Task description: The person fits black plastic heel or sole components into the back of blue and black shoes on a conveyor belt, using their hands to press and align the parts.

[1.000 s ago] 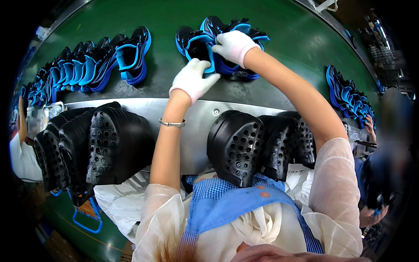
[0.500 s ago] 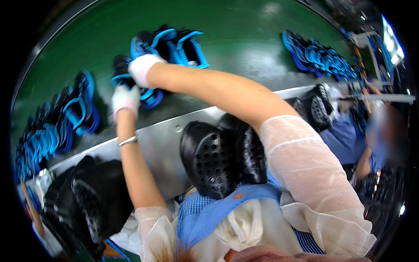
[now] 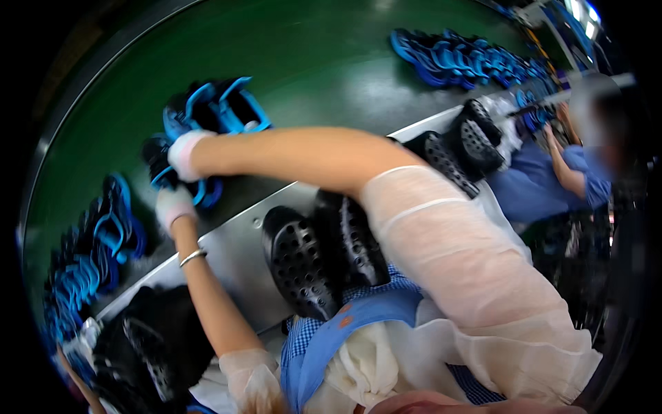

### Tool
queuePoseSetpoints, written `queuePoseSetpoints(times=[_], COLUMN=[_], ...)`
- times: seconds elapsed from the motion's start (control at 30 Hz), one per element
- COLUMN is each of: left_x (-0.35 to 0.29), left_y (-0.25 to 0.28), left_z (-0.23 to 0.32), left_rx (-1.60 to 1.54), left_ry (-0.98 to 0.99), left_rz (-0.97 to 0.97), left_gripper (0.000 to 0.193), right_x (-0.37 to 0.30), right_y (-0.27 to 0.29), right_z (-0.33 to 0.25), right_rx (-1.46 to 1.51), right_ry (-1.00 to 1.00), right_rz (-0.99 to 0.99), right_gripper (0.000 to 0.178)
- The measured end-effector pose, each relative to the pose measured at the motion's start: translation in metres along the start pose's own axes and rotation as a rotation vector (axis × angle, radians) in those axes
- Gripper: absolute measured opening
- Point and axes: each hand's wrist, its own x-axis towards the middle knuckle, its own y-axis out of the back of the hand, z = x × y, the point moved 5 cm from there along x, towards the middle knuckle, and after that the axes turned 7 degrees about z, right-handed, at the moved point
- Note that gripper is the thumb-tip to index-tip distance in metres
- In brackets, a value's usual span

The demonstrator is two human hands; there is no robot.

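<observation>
My left hand (image 3: 174, 208), in a white and pink glove, is closed on the near end of a black and blue shoe (image 3: 157, 157). Above it, my right hand (image 3: 187, 156) wears a similar glove and grips the same shoe from its right side. Its fingers are partly hidden behind the glove's back. The shoe is over the green work surface. Just beyond my right hand stand several more black and blue shoes (image 3: 219, 107), their openings toward me. A blue sole edge (image 3: 212, 193) shows under my right wrist.
Rows of black and blue shoes stand at left (image 3: 76, 276) and far right (image 3: 462, 58) on the green surface (image 3: 317, 62). Black perforated shoe-shaped pieces (image 3: 300, 259) rest along the metal edge (image 3: 238, 238) before me. A person in blue (image 3: 545, 179) works at right.
The view has turned, so the shoes and bench sit further left and lower. Both my hands stay on the same shoe, with little visible change in grip.
</observation>
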Motion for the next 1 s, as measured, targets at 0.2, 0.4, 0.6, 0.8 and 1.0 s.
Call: queuePoseSetpoints(times=[0.2, 0.4, 0.6, 0.8, 1.0], left_x=[-0.043, -0.07, -0.072, -0.044, -0.027], left_y=[0.008, 0.003, 0.002, 0.011, 0.014], left_z=[0.016, 0.011, 0.018, 0.024, 0.027], left_rx=[-0.024, -0.234, -0.224, -0.046, -0.014], left_ry=[0.091, 0.024, -0.011, 0.014, -0.065], left_rz=[0.095, 0.312, 0.353, 0.143, 0.052], left_gripper=[0.035, 0.043, 0.045, 0.038, 0.037], right_x=[-0.065, -0.083, -0.087, -0.095, -0.143], right_y=[0.049, 0.04, 0.042, 0.03, 0.035], right_z=[0.024, 0.029, 0.057, 0.088, 0.129], right_rx=[-0.252, -0.465, -0.494, -0.325, -0.296], right_ry=[0.133, 0.057, 0.01, 0.008, -0.059], right_rz=[0.179, 0.118, 0.04, -0.012, 0.02], right_gripper=[0.029, 0.041, 0.039, 0.032, 0.031])
